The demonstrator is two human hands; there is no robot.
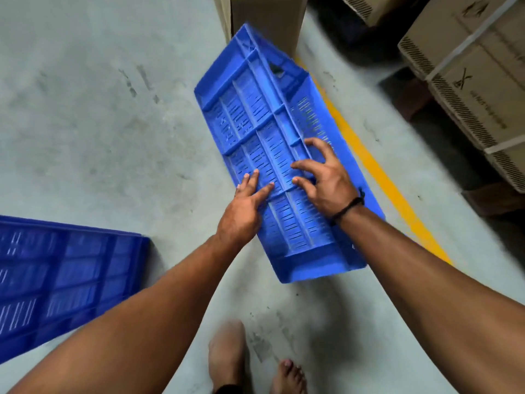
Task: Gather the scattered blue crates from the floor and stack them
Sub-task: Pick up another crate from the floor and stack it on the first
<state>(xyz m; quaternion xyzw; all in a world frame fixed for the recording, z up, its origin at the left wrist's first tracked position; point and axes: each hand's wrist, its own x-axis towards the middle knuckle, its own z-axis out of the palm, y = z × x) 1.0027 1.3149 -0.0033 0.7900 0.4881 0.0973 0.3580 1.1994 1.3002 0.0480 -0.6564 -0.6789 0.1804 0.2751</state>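
We see a blue crate (255,115) upside down on the concrete floor (99,109), slotted btm up, just beside a yellow line (377,172). Its far end is maybe tipped up, but blur hides it. Left hand (244,211) lies flat on the base, fingers straight. Right hand (326,183) has fingers spread & bent, tips pressing the base, wrapped round nothing. Second blue crate (65,274) sits lower left, well apart.

**Blur, Edges and Hidden Fingers**

The left crate (56,280) runs off the left edge, smeared, its slots barely readable. The centre crate (255,123) blurs at its far end, and the left hand (244,206) and right hand (326,180) cover part of its base. The right hand's outer fingers are hidden, so its grip can't be told. The cartons (468,95) are cut by the right edge, their print illegible. The feet (227,356) are clipped at the bottom.
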